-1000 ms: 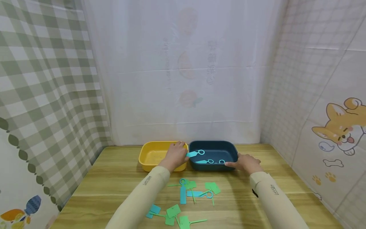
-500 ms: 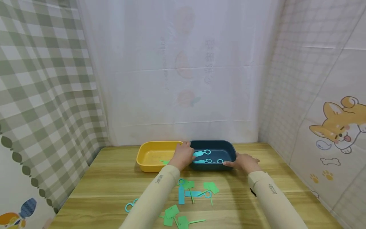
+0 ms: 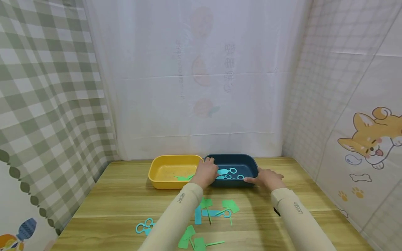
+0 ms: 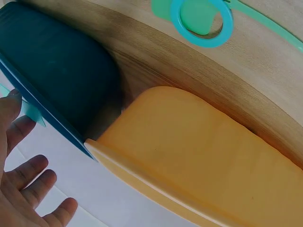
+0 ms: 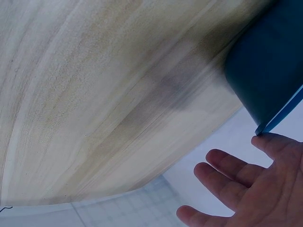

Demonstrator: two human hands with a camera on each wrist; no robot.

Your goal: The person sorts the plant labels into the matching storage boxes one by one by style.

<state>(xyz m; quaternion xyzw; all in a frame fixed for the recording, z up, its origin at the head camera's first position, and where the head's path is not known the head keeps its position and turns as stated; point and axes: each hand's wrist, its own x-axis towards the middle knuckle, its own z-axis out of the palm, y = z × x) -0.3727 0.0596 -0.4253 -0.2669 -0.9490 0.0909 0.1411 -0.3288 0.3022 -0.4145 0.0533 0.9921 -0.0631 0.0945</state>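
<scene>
My left hand (image 3: 207,172) is over the left part of the dark blue bin (image 3: 242,159). Its thumb and index finger pinch the end of a light-blue ring tag (image 3: 223,171); in the left wrist view that tag (image 4: 34,113) shows above the bin's rim, the other fingers spread apart. More light-blue ring tags lie inside the bin, partly hidden by its front wall. At the bin's right front corner, my right hand (image 3: 267,179) touches the rim with the thumb. Its remaining fingers extend loosely in the right wrist view.
Left of the dark blue bin stands a yellow bin (image 3: 166,169) holding green tags (image 3: 185,177). On the wooden table (image 3: 110,202) lie several green stemmed tags (image 3: 230,205) and light-blue ring tags (image 3: 215,213), some overlapping. White curtain (image 3: 201,104) hangs behind; patterned cloths flank both sides.
My left hand has moved right, from beside the yellow bin to over the dark blue bin, carrying the ring tag. The right hand stays at the corner. The head view has shifted slightly.
</scene>
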